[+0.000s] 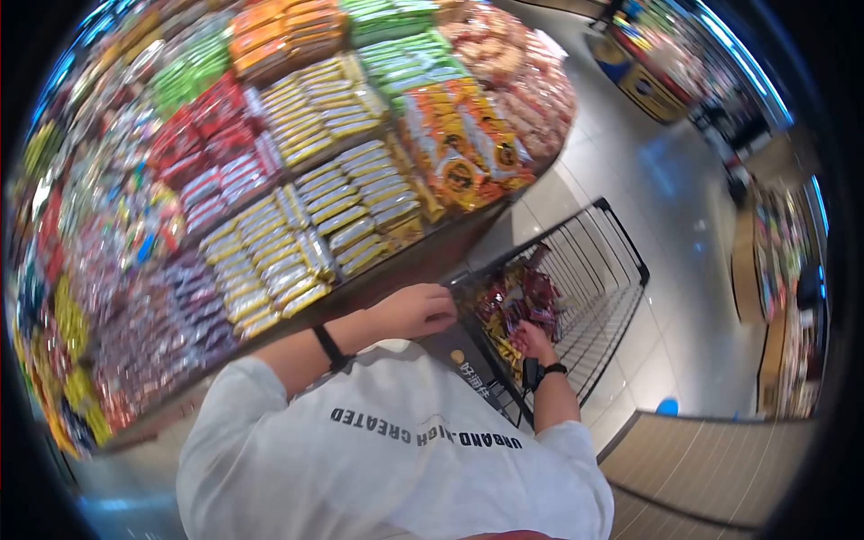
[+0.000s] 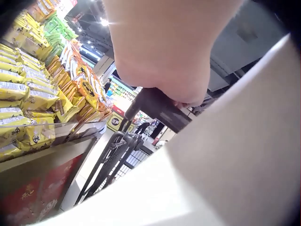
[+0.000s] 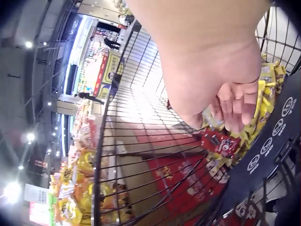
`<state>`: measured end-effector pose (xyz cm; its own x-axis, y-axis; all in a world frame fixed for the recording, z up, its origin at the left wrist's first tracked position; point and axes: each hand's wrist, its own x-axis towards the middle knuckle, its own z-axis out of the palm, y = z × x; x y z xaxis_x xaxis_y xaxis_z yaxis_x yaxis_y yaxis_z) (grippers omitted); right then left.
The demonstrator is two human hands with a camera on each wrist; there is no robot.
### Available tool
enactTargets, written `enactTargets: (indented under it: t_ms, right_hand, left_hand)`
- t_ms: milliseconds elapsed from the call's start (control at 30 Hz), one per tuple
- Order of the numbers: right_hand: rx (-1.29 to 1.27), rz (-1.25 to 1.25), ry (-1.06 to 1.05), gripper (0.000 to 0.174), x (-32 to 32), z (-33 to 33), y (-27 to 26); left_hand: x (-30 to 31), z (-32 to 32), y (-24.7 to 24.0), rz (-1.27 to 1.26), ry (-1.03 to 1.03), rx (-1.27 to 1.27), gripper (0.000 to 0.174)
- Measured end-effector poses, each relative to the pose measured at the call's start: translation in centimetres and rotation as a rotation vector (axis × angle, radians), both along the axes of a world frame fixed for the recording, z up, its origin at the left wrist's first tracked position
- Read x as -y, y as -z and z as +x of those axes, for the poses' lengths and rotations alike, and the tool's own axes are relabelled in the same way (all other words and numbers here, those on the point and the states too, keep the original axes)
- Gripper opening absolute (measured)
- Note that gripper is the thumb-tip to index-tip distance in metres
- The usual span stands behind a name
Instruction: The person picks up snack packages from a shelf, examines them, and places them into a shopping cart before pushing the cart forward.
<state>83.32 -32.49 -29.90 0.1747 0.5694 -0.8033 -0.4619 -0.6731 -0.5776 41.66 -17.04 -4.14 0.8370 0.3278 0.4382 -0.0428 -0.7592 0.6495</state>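
Note:
The left hand (image 1: 416, 311) is bent at the near left corner of the cart, fingers loosely curled, with nothing visible in them. In the left wrist view its heel (image 2: 162, 75) covers part of the dark cart handle (image 2: 157, 109); its fingers are mostly hidden. The right hand (image 1: 533, 344) reaches into the wire cart (image 1: 621, 310), over a heap of red and yellow packets (image 1: 540, 292). In the right wrist view its loosely bent fingers (image 3: 237, 106) hang over yellow packets (image 3: 265, 101) and beside a red packet (image 3: 220, 144); no grip shows.
A large display bin of wrapped snacks (image 1: 346, 193) stands left of the cart, its red side panel (image 2: 44, 188) facing out. Tiled floor (image 1: 661, 261) lies beyond the cart. More shelves (image 1: 783, 243) stand at the right, and a wood-toned surface (image 1: 702, 468) is at lower right.

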Motion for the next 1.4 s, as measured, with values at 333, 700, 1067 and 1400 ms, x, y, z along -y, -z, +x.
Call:
enactTargets:
  t_ms: [333, 700, 1067, 1400]
  right_hand:
    - [0.193, 0.276, -0.155, 0.027, -4.3, -11.1, -19.7]
    - [0.619, 0.375, -0.534, 0.036, -3.4, -19.1, -22.4]
    - [0.718, 0.394, -0.489, 0.031, -3.4, -19.5, -20.2]
    - [0.677, 0.394, -0.487, 0.028, -3.7, -18.9, -19.8]
  left_hand:
    - [-6.9, -11.2, 0.0, 0.111, -0.791, 0.187, 0.024]
    - [-18.6, -28.5, -0.7, 0.404, -1.527, -0.147, 0.049]
    - [-21.0, -32.4, 1.8, 0.164, -1.777, -0.619, 0.078]
    - [-21.8, -33.7, 0.6, 0.300, -1.790, -0.764, 0.063]
